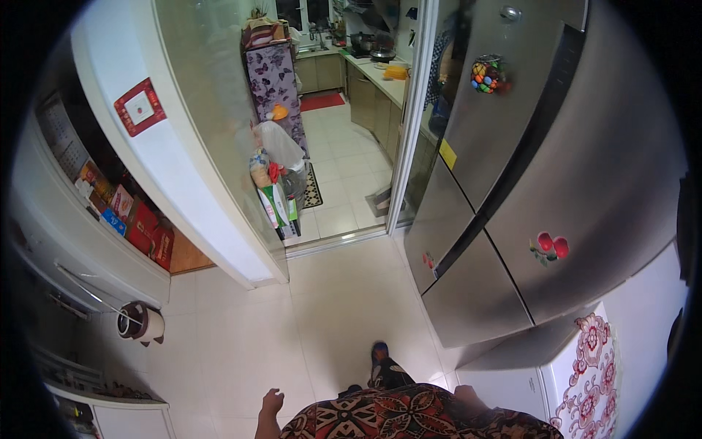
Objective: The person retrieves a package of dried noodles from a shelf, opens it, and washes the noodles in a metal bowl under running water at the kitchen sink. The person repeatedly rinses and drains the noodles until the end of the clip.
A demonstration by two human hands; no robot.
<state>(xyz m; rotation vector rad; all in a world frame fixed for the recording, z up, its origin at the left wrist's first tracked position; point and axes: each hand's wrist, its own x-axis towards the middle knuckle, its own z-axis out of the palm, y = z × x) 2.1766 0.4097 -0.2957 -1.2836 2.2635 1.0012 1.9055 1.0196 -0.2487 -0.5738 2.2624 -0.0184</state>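
Note:
My left hand (272,401) hangs beside my body over the tiled floor (241,351). Its fingers are loosely bent and apart, and I see nothing in it. On the other side, my right hand (469,399) is near my waist, partly hidden by the patterned shirt (384,414); its fingers are hard to make out. That hand is nearest to a white chest-like appliance (504,378) with a red floral cover (587,378). One shoe (379,351) shows in front of my body. Ahead stands an open doorway with a metal floor track (337,243) leading to a kitchen.
A steel refrigerator (526,219) with fruit stickers stands right of the doorway. Bags and boxes (277,186) sit inside the threshold at left, before a butterfly-print cover (272,82). A bin-like container (148,322) stands at left. A kitchen counter (378,79) runs along the right.

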